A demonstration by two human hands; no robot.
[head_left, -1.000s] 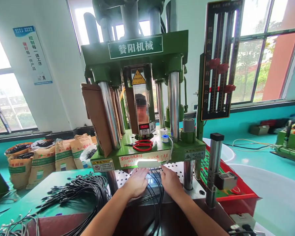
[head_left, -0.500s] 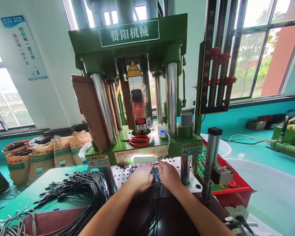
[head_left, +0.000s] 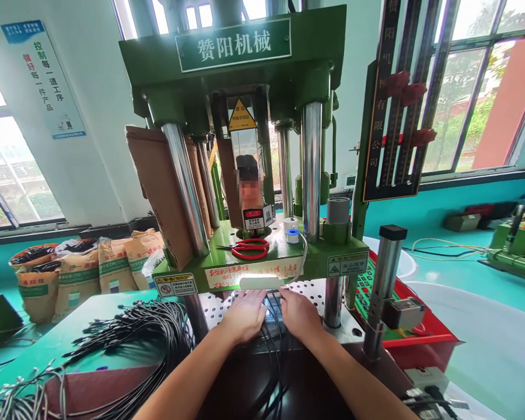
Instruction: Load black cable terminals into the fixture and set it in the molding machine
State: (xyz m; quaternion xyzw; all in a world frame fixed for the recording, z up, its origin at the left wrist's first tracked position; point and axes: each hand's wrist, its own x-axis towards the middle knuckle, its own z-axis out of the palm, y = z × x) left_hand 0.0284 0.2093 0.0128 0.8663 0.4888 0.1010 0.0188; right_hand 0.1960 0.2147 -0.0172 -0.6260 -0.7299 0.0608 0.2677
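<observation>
Green platen (head_left: 262, 265) (low) roofs the mold (head_left: 272, 315).

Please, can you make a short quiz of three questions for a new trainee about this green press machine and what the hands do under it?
1. True or false: the red scissors lie on the green plate of the press.
2. Where is the loose bundle of black cables? A) left of the hands, on the table B) in the white tub C) on the sacks
3. What do the left hand and the right hand rest on?

Key
1. True.
2. A.
3. On the black cables laid over the mould, under the small lamp.
</observation>
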